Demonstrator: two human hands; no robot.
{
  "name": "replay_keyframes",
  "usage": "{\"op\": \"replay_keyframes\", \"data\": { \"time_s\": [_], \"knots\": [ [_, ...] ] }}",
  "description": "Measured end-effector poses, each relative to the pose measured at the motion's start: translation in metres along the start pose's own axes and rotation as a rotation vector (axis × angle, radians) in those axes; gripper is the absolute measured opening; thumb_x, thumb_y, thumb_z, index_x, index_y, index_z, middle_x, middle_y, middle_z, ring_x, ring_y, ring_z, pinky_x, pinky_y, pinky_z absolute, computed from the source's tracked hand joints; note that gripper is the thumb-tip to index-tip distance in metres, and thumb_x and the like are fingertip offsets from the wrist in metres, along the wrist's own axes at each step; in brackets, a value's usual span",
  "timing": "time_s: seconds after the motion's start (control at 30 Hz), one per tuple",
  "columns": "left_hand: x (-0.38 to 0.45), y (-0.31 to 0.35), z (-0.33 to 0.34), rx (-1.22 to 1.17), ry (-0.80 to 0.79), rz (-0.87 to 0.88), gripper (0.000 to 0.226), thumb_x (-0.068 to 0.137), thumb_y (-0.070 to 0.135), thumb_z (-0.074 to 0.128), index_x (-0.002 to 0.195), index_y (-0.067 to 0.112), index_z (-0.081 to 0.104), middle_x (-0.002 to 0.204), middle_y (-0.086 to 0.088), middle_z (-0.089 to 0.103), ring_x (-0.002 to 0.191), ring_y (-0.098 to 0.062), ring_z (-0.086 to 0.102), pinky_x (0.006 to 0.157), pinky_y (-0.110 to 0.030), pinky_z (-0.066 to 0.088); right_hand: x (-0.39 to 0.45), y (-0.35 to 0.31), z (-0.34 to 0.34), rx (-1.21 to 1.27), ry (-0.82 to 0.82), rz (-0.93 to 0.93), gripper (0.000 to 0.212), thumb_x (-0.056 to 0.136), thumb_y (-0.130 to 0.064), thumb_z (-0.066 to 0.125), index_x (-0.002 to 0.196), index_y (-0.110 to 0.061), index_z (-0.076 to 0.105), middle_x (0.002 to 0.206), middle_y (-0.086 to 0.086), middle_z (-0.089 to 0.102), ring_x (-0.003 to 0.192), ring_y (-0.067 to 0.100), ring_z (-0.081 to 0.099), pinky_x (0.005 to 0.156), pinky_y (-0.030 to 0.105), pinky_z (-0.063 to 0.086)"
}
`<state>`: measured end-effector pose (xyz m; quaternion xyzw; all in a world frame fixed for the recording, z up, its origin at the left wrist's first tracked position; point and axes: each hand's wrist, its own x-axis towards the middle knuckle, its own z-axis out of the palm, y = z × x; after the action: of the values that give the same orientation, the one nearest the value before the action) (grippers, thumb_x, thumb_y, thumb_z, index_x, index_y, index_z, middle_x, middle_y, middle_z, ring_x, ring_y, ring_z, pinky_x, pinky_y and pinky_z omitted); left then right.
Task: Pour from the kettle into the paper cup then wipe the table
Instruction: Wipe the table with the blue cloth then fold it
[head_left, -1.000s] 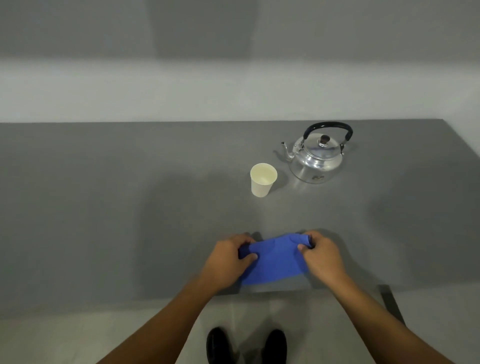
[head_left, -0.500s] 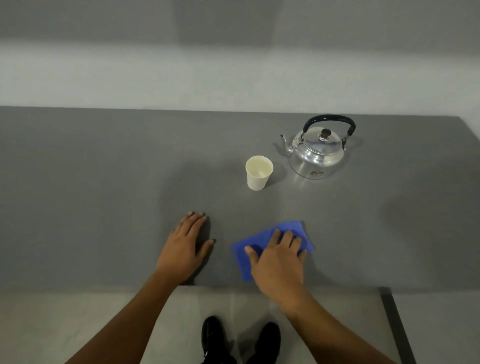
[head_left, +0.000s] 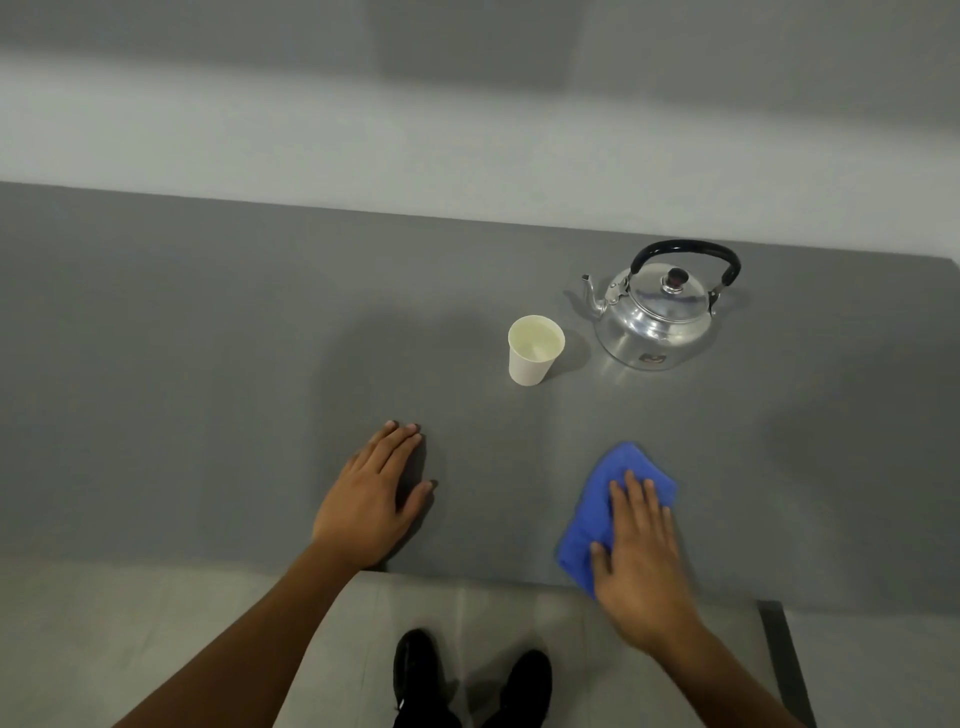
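A shiny metal kettle (head_left: 657, 317) with a black handle stands upright on the grey table (head_left: 208, 364), spout pointing left. Just left of it stands a white paper cup (head_left: 535, 349) with liquid inside. Near the table's front edge lies a blue cloth (head_left: 605, 499). My right hand (head_left: 641, 551) presses flat on the cloth, fingers spread, covering its near right part. My left hand (head_left: 371, 499) rests flat on the bare table to the left, palm down, holding nothing.
The table's front edge runs just behind my wrists. Below it are a light floor and my two black shoes (head_left: 467, 680). A dark table leg (head_left: 784, 670) shows at the lower right. A pale wall lies behind the table.
Both hands held the cloth a second ago. My left hand let go and settled flat on the table. My right hand has slid the cloth to the right along the front edge.
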<state>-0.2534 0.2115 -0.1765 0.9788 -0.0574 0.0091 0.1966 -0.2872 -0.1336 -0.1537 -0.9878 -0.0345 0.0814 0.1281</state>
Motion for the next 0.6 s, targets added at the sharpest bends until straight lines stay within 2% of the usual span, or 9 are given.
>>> {"op": "replay_keyframes", "data": {
  "time_s": [0.07,0.17,0.23,0.33,0.4,0.47,0.6],
  "knots": [
    [0.000,0.000,0.000,0.004,0.003,0.002,0.068,0.101,0.063,0.036,0.157,0.026,0.033,0.165,0.010,0.032,0.158,-0.008,0.013,0.124,-0.033,0.021,0.028,0.002,-0.003,-0.007,-0.015,0.119,0.073,0.103,-0.034,0.041,0.161,-0.010,0.002,0.171,0.010,-0.006,0.157,0.028,-0.010,0.127,0.047,0.001],
    [0.001,0.000,0.000,-0.003,0.003,0.005,0.068,0.101,0.065,0.034,0.158,0.026,0.032,0.165,0.010,0.032,0.157,-0.008,0.013,0.124,-0.033,0.020,0.064,-0.036,-0.003,0.074,0.072,0.206,0.072,0.104,-0.048,0.036,0.162,-0.011,0.011,0.171,0.008,0.005,0.158,0.029,-0.003,0.127,0.045,-0.003],
    [0.000,-0.001,0.001,0.000,0.001,0.006,0.069,0.101,0.065,0.033,0.158,0.026,0.031,0.166,0.010,0.031,0.158,-0.008,0.012,0.125,-0.033,0.018,0.072,-0.061,0.005,0.051,0.107,0.147,0.072,0.105,-0.046,0.038,0.162,-0.011,0.011,0.170,0.008,0.012,0.158,0.029,0.003,0.128,0.044,0.000],
    [-0.001,-0.002,0.001,-0.003,0.001,0.002,0.069,0.101,0.065,0.034,0.158,0.027,0.030,0.166,0.010,0.031,0.158,-0.007,0.011,0.124,-0.032,0.018,0.057,-0.077,0.014,0.004,0.076,0.003,0.068,0.103,-0.029,0.043,0.162,-0.012,0.014,0.168,0.008,0.021,0.158,0.028,0.009,0.128,0.044,0.005],
    [0.000,-0.003,0.002,-0.007,0.002,0.001,0.068,0.101,0.066,0.033,0.159,0.028,0.029,0.166,0.011,0.030,0.158,-0.006,0.011,0.124,-0.032,0.019,0.040,-0.066,0.015,-0.005,0.043,-0.097,0.064,0.102,-0.023,0.045,0.161,-0.015,0.021,0.167,0.006,0.025,0.157,0.027,0.011,0.127,0.043,0.006],
    [0.000,-0.003,0.002,-0.012,0.002,0.001,0.069,0.102,0.066,0.033,0.158,0.028,0.029,0.166,0.010,0.030,0.158,-0.007,0.012,0.124,-0.034,0.021,0.025,-0.040,0.012,0.022,0.021,-0.145,0.060,0.103,-0.025,0.040,0.161,-0.018,0.022,0.168,0.002,0.023,0.157,0.022,0.009,0.127,0.040,0.007],
    [0.000,-0.004,0.002,-0.019,-0.003,-0.004,0.069,0.101,0.067,0.033,0.158,0.028,0.029,0.165,0.009,0.031,0.158,-0.008,0.012,0.124,-0.038,0.025,0.041,0.017,-0.006,0.112,0.033,-0.014,0.058,0.107,-0.038,0.025,0.161,-0.018,0.019,0.170,-0.004,0.008,0.158,0.015,-0.002,0.128,0.039,0.003]
  ]
}}
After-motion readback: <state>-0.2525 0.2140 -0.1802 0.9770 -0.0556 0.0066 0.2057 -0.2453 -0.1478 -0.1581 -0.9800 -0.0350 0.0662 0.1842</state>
